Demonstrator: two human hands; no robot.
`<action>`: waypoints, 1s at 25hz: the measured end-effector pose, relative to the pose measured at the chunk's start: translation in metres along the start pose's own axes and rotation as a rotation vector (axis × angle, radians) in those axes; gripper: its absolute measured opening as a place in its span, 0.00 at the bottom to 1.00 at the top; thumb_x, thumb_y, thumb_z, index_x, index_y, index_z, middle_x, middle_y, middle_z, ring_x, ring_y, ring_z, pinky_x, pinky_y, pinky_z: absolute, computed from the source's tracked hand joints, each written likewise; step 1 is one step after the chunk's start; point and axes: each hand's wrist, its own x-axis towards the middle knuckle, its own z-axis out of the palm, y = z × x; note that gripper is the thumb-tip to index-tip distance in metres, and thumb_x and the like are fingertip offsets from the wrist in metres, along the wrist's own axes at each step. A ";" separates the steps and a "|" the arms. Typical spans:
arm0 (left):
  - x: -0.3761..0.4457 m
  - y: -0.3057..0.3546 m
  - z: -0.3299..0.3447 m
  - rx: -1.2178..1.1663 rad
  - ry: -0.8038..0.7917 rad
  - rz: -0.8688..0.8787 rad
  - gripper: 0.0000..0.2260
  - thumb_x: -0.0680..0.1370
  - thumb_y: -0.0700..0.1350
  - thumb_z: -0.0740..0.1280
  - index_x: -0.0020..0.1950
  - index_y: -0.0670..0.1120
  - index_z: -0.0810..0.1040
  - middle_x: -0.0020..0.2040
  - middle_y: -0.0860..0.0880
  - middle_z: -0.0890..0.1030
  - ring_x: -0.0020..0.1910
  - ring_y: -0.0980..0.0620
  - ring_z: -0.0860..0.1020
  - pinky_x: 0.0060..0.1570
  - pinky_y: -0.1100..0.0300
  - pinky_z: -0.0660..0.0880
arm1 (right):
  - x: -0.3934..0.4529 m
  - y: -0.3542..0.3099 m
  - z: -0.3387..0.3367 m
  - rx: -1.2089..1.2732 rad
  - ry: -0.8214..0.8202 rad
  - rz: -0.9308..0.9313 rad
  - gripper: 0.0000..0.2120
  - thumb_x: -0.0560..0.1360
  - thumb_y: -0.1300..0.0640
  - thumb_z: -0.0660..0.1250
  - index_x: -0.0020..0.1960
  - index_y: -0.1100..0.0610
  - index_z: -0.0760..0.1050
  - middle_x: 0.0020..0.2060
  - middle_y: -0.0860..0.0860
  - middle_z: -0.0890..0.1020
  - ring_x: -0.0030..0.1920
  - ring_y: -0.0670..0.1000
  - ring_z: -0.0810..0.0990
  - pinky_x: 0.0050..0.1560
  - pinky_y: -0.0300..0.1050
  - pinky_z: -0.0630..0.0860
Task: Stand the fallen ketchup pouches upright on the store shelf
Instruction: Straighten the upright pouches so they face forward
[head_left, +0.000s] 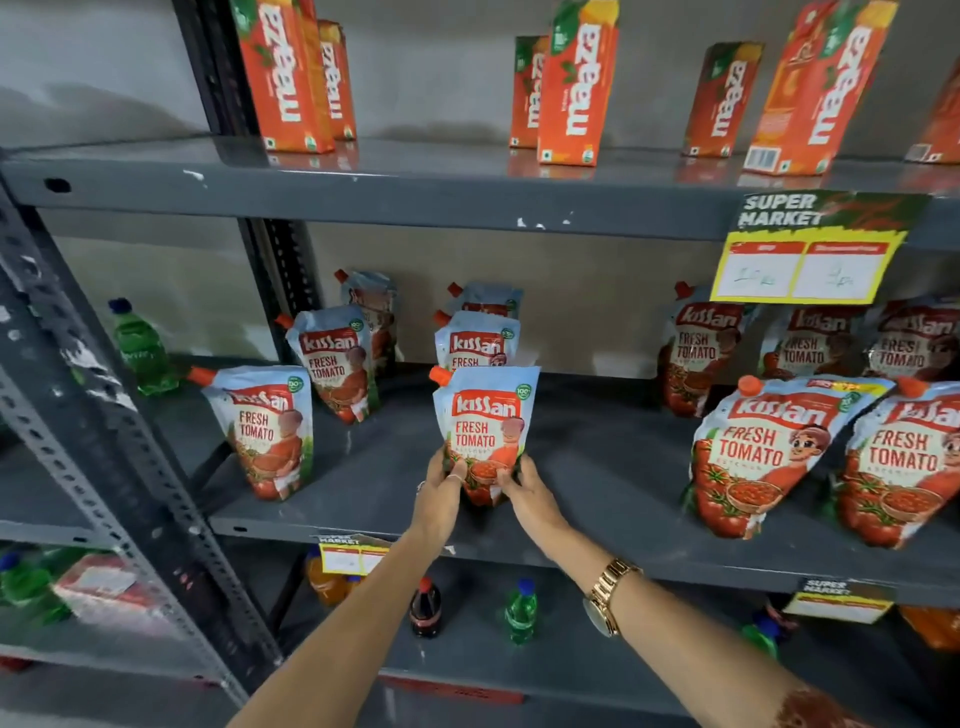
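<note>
A ketchup pouch (485, 421) with an orange cap stands upright near the front middle of the grey shelf (597, 499). My left hand (441, 493) grips its lower left corner and my right hand (524, 486) its lower right corner. Two more pouches (475, 343) stand in a row behind it. On the left, one pouch (267, 431) stands at the front and another (337, 361) behind it. To the right, two large pouches (763, 452) lean at the shelf front, with several more (698, 353) upright behind them.
Orange juice cartons (576, 83) line the shelf above. A yellow price tag (805, 260) hangs from that shelf's edge. A green bottle (140, 348) stands far left. Soda bottles (426, 608) stand on the shelf below. A perforated metal upright (104, 415) slants across the left.
</note>
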 end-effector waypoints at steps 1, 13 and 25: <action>0.002 0.000 -0.007 0.012 0.008 -0.002 0.21 0.80 0.46 0.57 0.73 0.51 0.61 0.70 0.46 0.71 0.70 0.47 0.66 0.70 0.51 0.62 | 0.001 -0.001 0.007 -0.017 0.002 0.006 0.19 0.79 0.50 0.55 0.69 0.52 0.63 0.65 0.53 0.76 0.70 0.58 0.66 0.73 0.59 0.57; 0.001 0.002 -0.033 0.084 0.012 0.019 0.21 0.80 0.46 0.57 0.73 0.50 0.61 0.70 0.45 0.71 0.68 0.46 0.68 0.63 0.56 0.65 | 0.001 -0.001 0.037 -0.100 0.097 -0.059 0.16 0.79 0.50 0.55 0.64 0.52 0.70 0.61 0.51 0.79 0.66 0.55 0.71 0.74 0.59 0.54; -0.003 0.004 -0.050 -0.080 0.233 -0.057 0.18 0.79 0.48 0.59 0.69 0.45 0.69 0.69 0.44 0.71 0.68 0.45 0.68 0.69 0.52 0.63 | -0.025 -0.004 0.043 -0.066 0.474 -0.259 0.03 0.74 0.57 0.64 0.46 0.51 0.70 0.39 0.48 0.78 0.40 0.45 0.76 0.39 0.37 0.75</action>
